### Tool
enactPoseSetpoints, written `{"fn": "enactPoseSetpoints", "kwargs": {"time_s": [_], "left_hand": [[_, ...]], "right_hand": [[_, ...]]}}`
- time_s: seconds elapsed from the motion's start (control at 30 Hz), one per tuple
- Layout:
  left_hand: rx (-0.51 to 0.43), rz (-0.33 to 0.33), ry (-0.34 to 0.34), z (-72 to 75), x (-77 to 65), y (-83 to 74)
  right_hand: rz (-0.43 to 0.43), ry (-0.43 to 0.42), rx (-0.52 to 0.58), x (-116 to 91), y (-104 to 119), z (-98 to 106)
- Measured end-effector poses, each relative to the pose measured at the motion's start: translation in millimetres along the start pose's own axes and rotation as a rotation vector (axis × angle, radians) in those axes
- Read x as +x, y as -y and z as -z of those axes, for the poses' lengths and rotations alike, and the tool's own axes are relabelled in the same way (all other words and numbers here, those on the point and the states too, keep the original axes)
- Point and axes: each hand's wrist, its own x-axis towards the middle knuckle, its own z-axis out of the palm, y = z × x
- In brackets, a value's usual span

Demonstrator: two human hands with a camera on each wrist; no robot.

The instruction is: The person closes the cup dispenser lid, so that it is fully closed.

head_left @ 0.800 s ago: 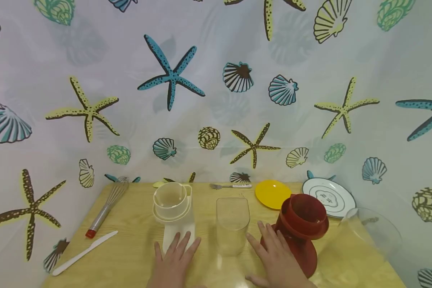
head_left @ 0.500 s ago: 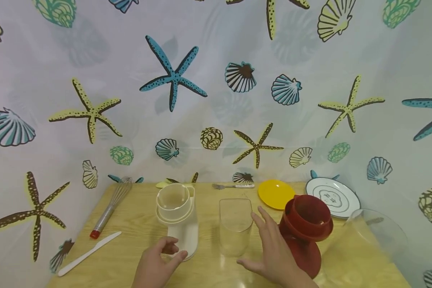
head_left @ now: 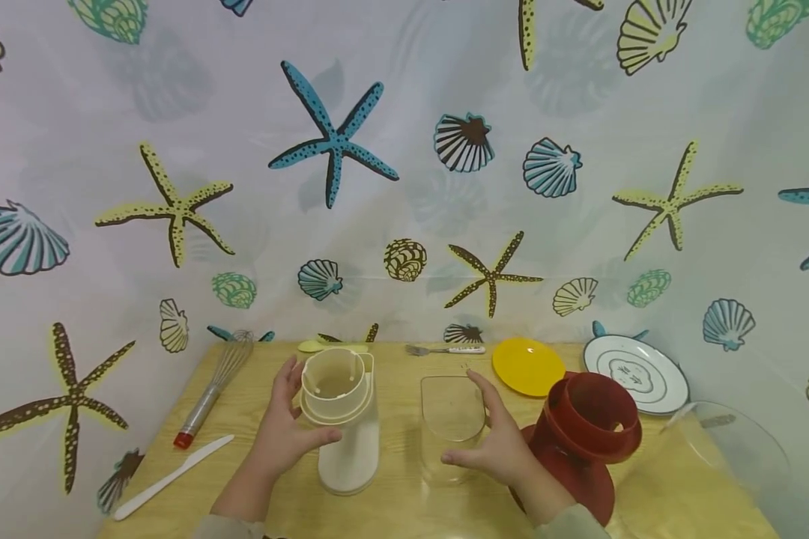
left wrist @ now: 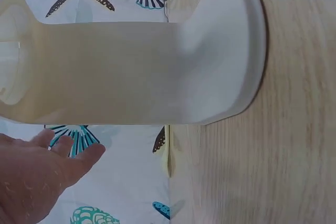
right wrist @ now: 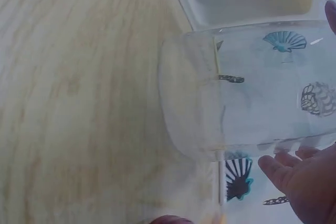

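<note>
1. The table (head_left: 399, 419) stops at the shell curtain (head_left: 404, 209) at the back; a gap of wood lies between the white stand (head_left: 349, 457) and the clear cup (head_left: 452, 442), both standing upright near the middle
2. The left hand (head_left: 276, 427) has gone up from the white stand's foot to the left of its top, fingers wide; the right hand (head_left: 492, 434) has come to the clear cup's right side, fingers wide too, but I cannot tell if it touches
3. The red stand (head_left: 589, 427) is close behind the right hand, in the way on that side
4. The whisk (head_left: 209, 400) and white knife (head_left: 175, 479) lie left; the yellow plate (head_left: 528, 367) is behind the red stand
</note>
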Motion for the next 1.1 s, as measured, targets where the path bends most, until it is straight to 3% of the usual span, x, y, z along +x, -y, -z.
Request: {"fn": "enactPoseSetpoints", "kwargs": {"time_s": [0.13,0.4,0.63,0.83,1.1], "left_hand": [[-0.065,0.014,0.049,-2.9,5.6,3.0],[-0.166,-0.087,0.055,-6.5,9.1,4.0],[-0.151,-0.073,0.034,-10.9,10.4,6.4],[-0.144,-0.066,0.013,-13.0,9.0,5.6],[-0.151,-0.063,0.005,-20.4,7.5,0.9]], "right_hand": [[-0.036,0.006,0.031,-0.3,-9.3,-2.5],[0.008,-0.027,0.125,-3.3,-6.1,-10.1],[0.091,-0.124,0.077,-3.7,45.1,-1.2],[0.237,-0.159,0.075,13.7,97.3,11.6],[0.31,-0.18,0.076,33.8,157.9,18.0]]}}
